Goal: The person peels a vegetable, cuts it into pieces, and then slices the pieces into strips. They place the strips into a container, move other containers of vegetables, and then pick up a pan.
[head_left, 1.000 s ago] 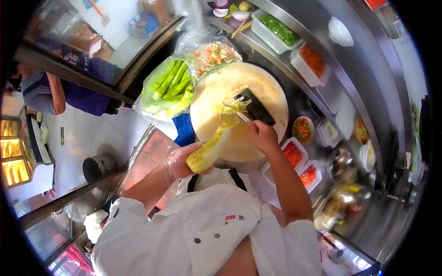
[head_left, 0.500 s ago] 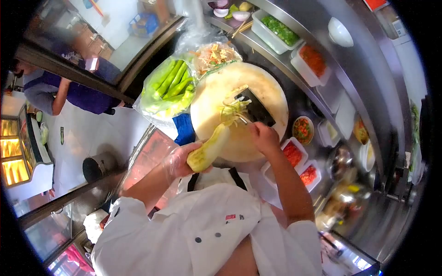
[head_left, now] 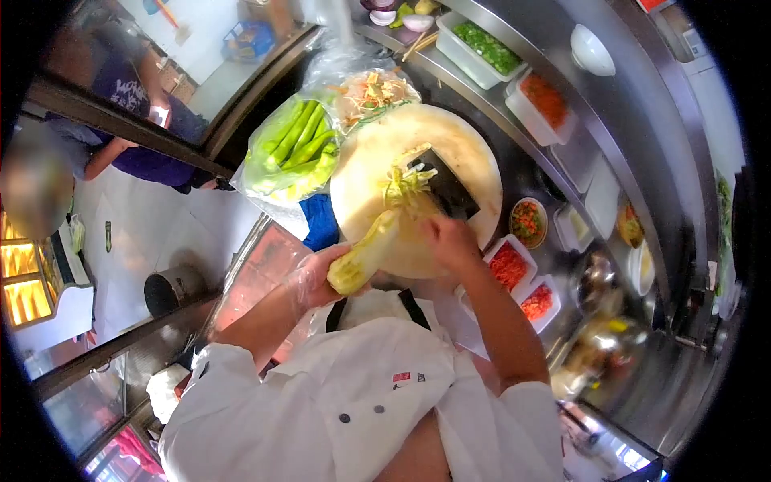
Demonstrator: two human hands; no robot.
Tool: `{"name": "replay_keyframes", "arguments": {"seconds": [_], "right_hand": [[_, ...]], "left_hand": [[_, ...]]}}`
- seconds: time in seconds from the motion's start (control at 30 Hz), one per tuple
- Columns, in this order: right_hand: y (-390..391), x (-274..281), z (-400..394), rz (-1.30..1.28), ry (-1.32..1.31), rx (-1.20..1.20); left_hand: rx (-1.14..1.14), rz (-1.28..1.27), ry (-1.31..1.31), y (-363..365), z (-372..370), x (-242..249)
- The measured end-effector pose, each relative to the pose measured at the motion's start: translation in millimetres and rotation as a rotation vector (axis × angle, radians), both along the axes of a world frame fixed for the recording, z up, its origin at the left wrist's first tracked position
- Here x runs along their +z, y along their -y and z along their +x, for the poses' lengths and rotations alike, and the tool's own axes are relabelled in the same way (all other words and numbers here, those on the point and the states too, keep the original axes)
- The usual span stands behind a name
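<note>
My left hand is wrapped round the lower end of a long, pale yellow-green vegetable, partly peeled, which tilts up toward the board. Close to its right side is my right hand, closed on what looks like a peeler, mostly hidden by the fingers and blurred. Under the vegetable's far end lies a round, thick chopping board. Thin peelings are heaped on it. Beside them rests a dark, broad cleaver blade, partly covered by my right hand and the peelings.
A bag of green peppers and a bag of shredded vegetables adjoin the board. To the right stand tubs of chopped red pepper, a bowl of diced vegetables and a steel shelf with scallions. Two people are beyond the frame at left.
My right hand has moved slightly down and right, away from the vegetable's tip. The vegetable has turned a little in my left hand. Another person has come into view at far left.
</note>
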State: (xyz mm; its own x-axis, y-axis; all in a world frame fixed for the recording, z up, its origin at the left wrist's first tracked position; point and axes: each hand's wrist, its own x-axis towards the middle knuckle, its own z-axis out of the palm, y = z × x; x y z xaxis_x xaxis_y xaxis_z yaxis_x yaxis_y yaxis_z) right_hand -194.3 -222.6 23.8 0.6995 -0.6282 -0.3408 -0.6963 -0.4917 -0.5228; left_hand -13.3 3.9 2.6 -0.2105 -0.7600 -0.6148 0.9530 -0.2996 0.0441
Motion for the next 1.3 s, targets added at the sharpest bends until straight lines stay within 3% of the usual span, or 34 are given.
{"name": "replay_keyframes", "arguments": {"seconds": [0.1,0.17,0.2,0.27,0.37,0.43,0.6,0.7,0.77,0.9,1.0,1.07,1.23,1.3], "right_hand": [[19,-15,-3,-0.148,0.032,-0.067],[-1,9,-3,0.04,0.045,-0.03],[-14,17,-2,0.041,0.045,-0.029],[-43,31,-2,-0.016,0.216,0.195],[-61,58,6,0.048,0.234,0.228],[-65,67,7,0.079,0.233,0.245],[-75,67,5,0.079,0.279,0.279],[-73,65,6,0.108,0.269,0.269],[-66,52,5,0.015,0.252,0.261],[-10,23,10,0.027,0.158,-0.069],[26,-18,-5,-0.186,0.078,-0.115],[24,-20,-14,-0.116,0.06,-0.137],[-9,37,3,0.03,0.072,-0.131],[-20,57,10,-0.026,0.303,-0.21]], "left_hand": [[-0.019,0.028,0.06,-6,2,1],[-0.019,0.011,0.084,-9,1,2],[-0.018,0.012,0.083,-8,1,4],[0.009,0.036,0.034,-6,0,6],[0.097,-0.11,-0.155,-7,1,-11],[0.097,-0.116,-0.145,-2,0,-6],[0.082,-0.121,-0.102,4,1,6],[0.021,0.0,0.007,9,0,19],[0.065,0.003,0.038,10,-3,17],[0.033,0.062,-0.013,13,-5,7],[0.044,0.014,-0.058,9,-5,-2],[-0.011,-0.051,0.0,7,-5,1],[0.087,-0.001,-0.012,5,-5,-7],[0.131,0.026,-0.071,9,-3,-1]]}}
